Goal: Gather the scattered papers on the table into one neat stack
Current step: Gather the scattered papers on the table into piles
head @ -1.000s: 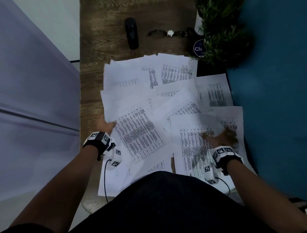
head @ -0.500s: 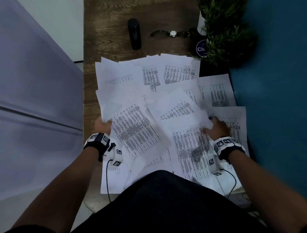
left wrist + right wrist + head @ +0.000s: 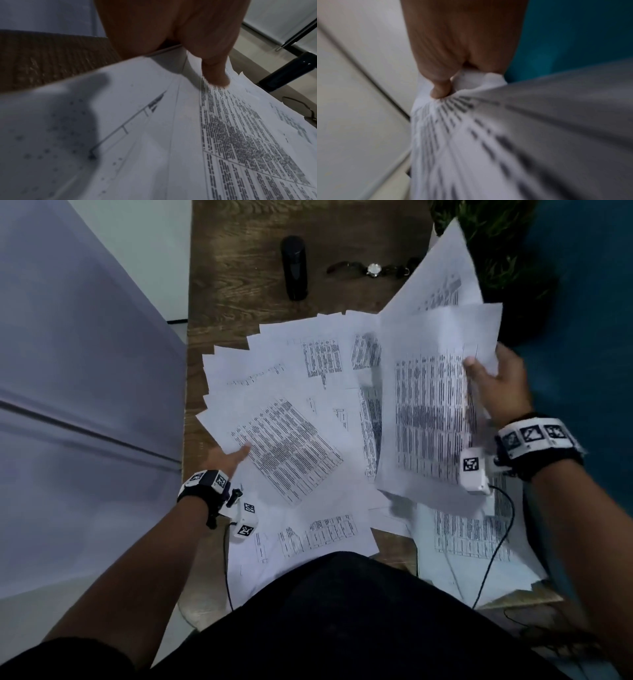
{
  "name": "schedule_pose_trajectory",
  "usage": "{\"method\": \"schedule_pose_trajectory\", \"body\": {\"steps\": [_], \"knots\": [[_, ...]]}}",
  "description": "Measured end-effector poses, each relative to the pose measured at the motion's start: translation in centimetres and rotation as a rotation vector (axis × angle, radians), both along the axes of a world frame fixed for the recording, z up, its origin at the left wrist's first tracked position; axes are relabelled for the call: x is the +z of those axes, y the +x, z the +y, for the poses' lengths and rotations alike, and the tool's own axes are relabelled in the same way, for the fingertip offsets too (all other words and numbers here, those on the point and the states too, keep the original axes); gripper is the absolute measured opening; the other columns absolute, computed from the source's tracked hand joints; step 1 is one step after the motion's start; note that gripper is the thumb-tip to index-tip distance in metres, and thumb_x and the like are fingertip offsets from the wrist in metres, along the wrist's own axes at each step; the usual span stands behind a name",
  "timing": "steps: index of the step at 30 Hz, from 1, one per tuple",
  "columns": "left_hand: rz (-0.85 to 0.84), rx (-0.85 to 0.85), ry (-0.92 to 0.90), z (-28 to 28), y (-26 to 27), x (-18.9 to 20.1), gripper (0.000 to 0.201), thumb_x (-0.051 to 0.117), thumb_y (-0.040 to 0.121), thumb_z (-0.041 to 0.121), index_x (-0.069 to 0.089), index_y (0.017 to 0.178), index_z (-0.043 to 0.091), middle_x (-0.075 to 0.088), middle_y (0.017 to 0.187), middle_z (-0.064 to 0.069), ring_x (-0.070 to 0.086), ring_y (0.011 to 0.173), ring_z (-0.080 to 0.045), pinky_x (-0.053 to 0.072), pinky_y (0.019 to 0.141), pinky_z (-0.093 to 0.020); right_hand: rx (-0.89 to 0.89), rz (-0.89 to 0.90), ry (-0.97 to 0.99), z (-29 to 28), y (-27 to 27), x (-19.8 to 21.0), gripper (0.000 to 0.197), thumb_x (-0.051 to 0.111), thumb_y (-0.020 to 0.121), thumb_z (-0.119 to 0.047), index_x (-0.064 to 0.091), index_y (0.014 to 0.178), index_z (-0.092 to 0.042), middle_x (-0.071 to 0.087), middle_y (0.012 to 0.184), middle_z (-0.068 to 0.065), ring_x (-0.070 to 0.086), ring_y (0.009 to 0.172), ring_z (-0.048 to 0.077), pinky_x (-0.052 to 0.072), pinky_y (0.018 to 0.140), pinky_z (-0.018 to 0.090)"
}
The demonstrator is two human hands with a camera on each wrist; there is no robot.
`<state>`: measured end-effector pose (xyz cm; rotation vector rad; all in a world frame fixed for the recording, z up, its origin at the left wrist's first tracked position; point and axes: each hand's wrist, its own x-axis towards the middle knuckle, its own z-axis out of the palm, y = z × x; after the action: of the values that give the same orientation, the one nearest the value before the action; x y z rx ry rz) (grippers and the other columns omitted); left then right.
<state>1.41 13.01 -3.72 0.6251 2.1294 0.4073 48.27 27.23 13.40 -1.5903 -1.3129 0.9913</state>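
Note:
Many white printed sheets [image 3: 308,405] lie overlapping across the wooden table [image 3: 239,285]. My left hand [image 3: 236,455] is at the left edge of the spread and pinches a tilted sheet with a dense table [image 3: 240,135], thumb [image 3: 216,75] on top, fingers hidden beneath. My right hand [image 3: 479,371] holds a few sheets [image 3: 431,405] lifted off the table at the right, tilted up towards me. In the right wrist view the thumb [image 3: 440,92] pinches their crumpled edge [image 3: 471,121]. More sheets [image 3: 472,535] lie under the lifted ones at the near right.
A black cylinder [image 3: 294,268] and a wristwatch [image 3: 373,269] lie at the far end of the table. A potted plant [image 3: 496,244] stands at the far right, beside a teal surface [image 3: 582,337]. A pale grey panel [image 3: 85,405] runs along the left.
My right hand has gone from pressing flat on a sheet to pinching several and lifting them up and to the right. The left hand stays at the left edge.

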Motion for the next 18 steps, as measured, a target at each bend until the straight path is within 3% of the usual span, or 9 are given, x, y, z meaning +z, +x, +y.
{"method": "schedule_pose_trajectory", "body": {"steps": [1,3,5,6,9,10,14,16,18], "knots": [[0.005,-0.085,-0.064,0.1,0.0,0.1,0.088,0.077,0.066,0.058,0.056,0.126,-0.003,0.057,0.126,-0.029,0.058,0.111,-0.046,0.049,0.09,-0.061,0.024,0.093,-0.002,0.2,-0.4,0.6,0.027,0.057,0.096,-0.01,0.056,0.123,-0.01,0.065,0.117,-0.003,0.063,0.093,-0.014,0.051,0.086,0.013],[0.025,-0.153,-0.128,0.3,1.1,2.3,0.075,0.078,0.074,0.038,0.053,0.124,-0.012,0.056,0.123,-0.034,0.056,0.109,-0.051,0.049,0.086,-0.059,0.069,0.274,-0.008,0.5,-1.0,0.6,0.028,0.059,0.096,-0.012,0.057,0.124,-0.01,0.066,0.122,-0.007,0.064,0.112,0.005,0.051,0.096,0.027],[0.042,-0.135,-0.109,0.4,2.3,3.9,0.098,0.079,0.067,0.053,0.047,0.122,-0.022,0.054,0.118,-0.041,0.057,0.107,-0.054,0.049,0.086,-0.057,0.084,0.389,-0.046,0.3,-1.9,-0.4,0.024,0.059,0.096,-0.013,0.061,0.12,-0.013,0.067,0.123,-0.003,0.06,0.122,0.022,0.049,0.101,0.038],[0.041,-0.136,-0.083,0.4,2.6,4.4,0.103,0.075,0.064,0.061,0.048,0.121,-0.021,0.055,0.118,-0.04,0.058,0.106,-0.052,0.049,0.088,-0.055,0.091,0.391,-0.08,0.1,-2.3,-1.3,0.021,0.058,0.096,-0.013,0.062,0.116,-0.016,0.069,0.12,-0.004,0.061,0.12,0.022,0.05,0.1,0.037],[0.069,-0.078,-0.01,0.3,3.6,5.3,0.072,0.068,0.081,0.05,0.053,0.128,-0.002,0.058,0.13,-0.019,0.056,0.117,-0.039,0.045,0.099,-0.049,0.066,0.231,-0.226,-1.6,-3.4,-4.7,0.009,0.056,0.098,-0.012,0.063,0.102,-0.015,0.074,0.086,-0.019,0.069,0.088,0.001,0.055,0.083,0.026],[0.071,-0.047,0.03,0.3,4.0,5.5,0.062,0.065,0.086,0.043,0.054,0.128,0.001,0.058,0.13,-0.018,0.056,0.117,-0.037,0.045,0.099,-0.046,0.048,0.129,-0.279,-2.2,-3.6,-5.9,0.007,0.056,0.097,-0.013,0.063,0.1,-0.012,0.072,0.082,-0.018,0.067,0.083,0.003,0.053,0.081,0.029],[0.012,0.018,0.113,0.4,5.5,6.7,0.047,0.058,0.093,0.03,0.054,0.129,-0.001,0.059,0.129,-0.017,0.057,0.117,-0.034,0.04,0.085,-0.03,0.108,-0.288,-0.444,-4.2,-3.7,-10.6,0.028,0.064,0.093,-0.026,0.062,0.108,-0.002,0.061,0.099,0.006,0.054,0.099,0.019,0.04,0.084,0.03],[-0.009,0.018,0.154,0.2,6.0,7.6,0.043,0.057,0.095,0.027,0.055,0.127,-0.001,0.06,0.127,-0.018,0.057,0.116,-0.034,0.038,0.082,-0.028,0.153,-0.383,-0.482,-5.0,-5.0,-11.4,0.021,0.064,0.092,-0.028,0.059,0.101,-0.009,0.061,0.101,0.012,0.054,0.105,0.025,0.042,0.088,0.036],[-0.026,0.02,0.176,0.3,6.5,8.1,0.043,0.056,0.095,0.028,0.055,0.125,-0.003,0.06,0.126,-0.02,0.057,0.116,-0.035,0.037,0.082,-0.029,0.175,-0.376,-0.491,-5.5,-6.8,-11.7,0.032,0.059,0.094,-0.023,0.051,0.121,-0.008,0.062,0.114,0.02,0.059,0.11,0.034,0.046,0.095,0.044]]}}
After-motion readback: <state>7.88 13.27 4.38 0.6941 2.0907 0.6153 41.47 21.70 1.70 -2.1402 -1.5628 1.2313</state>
